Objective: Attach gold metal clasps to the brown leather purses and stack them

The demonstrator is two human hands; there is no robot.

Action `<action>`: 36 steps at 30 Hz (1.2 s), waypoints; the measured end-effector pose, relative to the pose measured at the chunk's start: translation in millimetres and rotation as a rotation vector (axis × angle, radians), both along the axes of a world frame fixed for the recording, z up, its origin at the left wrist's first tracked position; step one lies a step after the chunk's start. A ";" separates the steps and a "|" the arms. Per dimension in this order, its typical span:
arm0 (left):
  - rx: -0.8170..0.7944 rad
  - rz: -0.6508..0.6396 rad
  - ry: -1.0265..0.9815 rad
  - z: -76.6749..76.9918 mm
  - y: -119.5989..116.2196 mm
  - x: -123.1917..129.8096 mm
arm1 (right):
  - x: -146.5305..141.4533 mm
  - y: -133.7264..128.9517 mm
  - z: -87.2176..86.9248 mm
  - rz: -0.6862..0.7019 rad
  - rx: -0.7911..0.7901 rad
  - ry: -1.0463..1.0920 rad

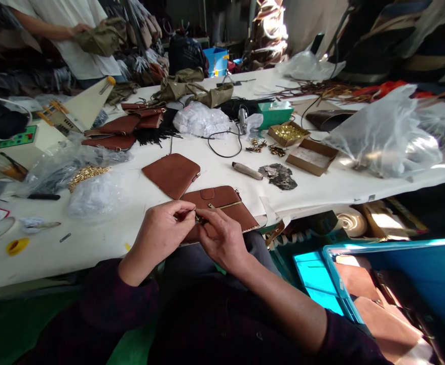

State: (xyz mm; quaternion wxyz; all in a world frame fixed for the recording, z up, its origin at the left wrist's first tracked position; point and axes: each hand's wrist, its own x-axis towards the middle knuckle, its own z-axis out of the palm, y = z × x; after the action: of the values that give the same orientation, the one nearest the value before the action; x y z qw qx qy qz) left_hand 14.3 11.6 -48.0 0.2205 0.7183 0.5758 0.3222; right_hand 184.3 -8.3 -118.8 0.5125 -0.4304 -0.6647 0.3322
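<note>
- Pretty cluttered workshop, with a long white table (pixel 217 170) running across it, and a co-worker (pixel 87 56) at upper left holding an olive bag (pixel 103 39).
- Left hand (pixel 165 234): fingers bent, thumb and index pinched on a small dark piece (pixel 197 216) — too tiny to make out what it is.
- Right hand (pixel 224 238): fingertips closed in on that same bit from the other side, so both hands are gripping it together.
- Brown zip pouch (pixel 226 198) sits at the near table edge, just under and beyond the hands, zipper side up. Its near part is covered by the fingers.
- Second brown pouch (pixel 174 174) lies flat just past it, touching or nearly so, can't tell which.
- Right of those: a tool with a greyish handle (pixel 246 171) beside a heap of dark scraps (pixel 279 176), then two cardboard boxes, one full of gold bits (pixel 288 133).
- Over on the left, more gold pieces (pixel 87 176) by some clear plastic.
- Blue crate (pixel 393 247) down at lower right — brown leather items (pixel 382 319) inside.
</note>
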 end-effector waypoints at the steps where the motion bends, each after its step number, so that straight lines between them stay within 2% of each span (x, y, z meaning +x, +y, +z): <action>1: 0.011 -0.013 0.004 -0.4 0.5 0.0 | -0.9 0.9 0.0 0.021 -0.048 0.056; 5: 0.051 -0.049 0.006 -5.8 1.2 -2.6 | 0.1 3.9 0.5 0.197 -0.368 0.401; 7: 0.046 -0.039 -0.014 -10.2 1.6 -4.5 | 1.8 3.9 -0.5 0.248 -0.458 0.501; 9: 0.012 -0.034 -0.051 -13.9 2.3 -5.9 | 3.2 3.4 -1.5 0.180 -0.375 0.440; 12: -0.030 -0.059 -0.051 -14.2 2.9 -6.2 | 4.6 4.0 -1.5 0.039 -0.077 0.177; 14: -0.056 -0.075 -0.045 -10.9 2.3 -5.2 | 5.0 5.7 -0.5 0.041 0.015 0.080; 16: -0.114 -0.084 -0.115 -7.6 1.2 -4.6 | 5.5 7.4 0.5 0.077 -0.009 0.114; 18: -0.203 -0.089 -0.275 -7.9 1.3 -6.1 | 7.3 8.0 0.4 0.077 -0.066 0.233; 20: -0.258 -0.077 -0.437 -14.2 5.1 -10.8 | 10.8 7.7 -1.2 0.056 -0.114 0.348; 22: -0.229 -0.042 -0.464 -26.7 14.8 -18.2 | 15.6 7.6 -4.4 0.038 -0.147 0.405; 24: -0.133 -0.017 -0.310 -43.5 30.6 -26.1 | 20.7 9.8 -8.4 0.030 -0.165 0.414; 26: -0.021 -0.027 -0.061 -61.3 50.2 -31.7 | 24.9 16.0 -13.2 0.019 -0.181 0.413; 30: 0.097 -0.129 0.376 -89.5 86.9 -31.0 | 30.3 39.5 -27.2 -0.002 -0.250 0.378; 32: 0.096 -0.185 0.476 -97.7 99.2 -26.5 | 31.5 52.6 -36.5 -0.018 -0.291 0.347; 36: 0.082 -0.210 0.499 -103.1 110.0 -18.4 | 31.4 68.2 -52.2 -0.045 -0.319 0.275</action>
State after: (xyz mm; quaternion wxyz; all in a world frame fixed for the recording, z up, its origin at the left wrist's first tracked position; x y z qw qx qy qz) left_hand -4.2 121.6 -151.2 0.0748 0.8396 0.5212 0.1337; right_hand 215.7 59.9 -171.0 0.5313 -0.4714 -0.5176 0.4771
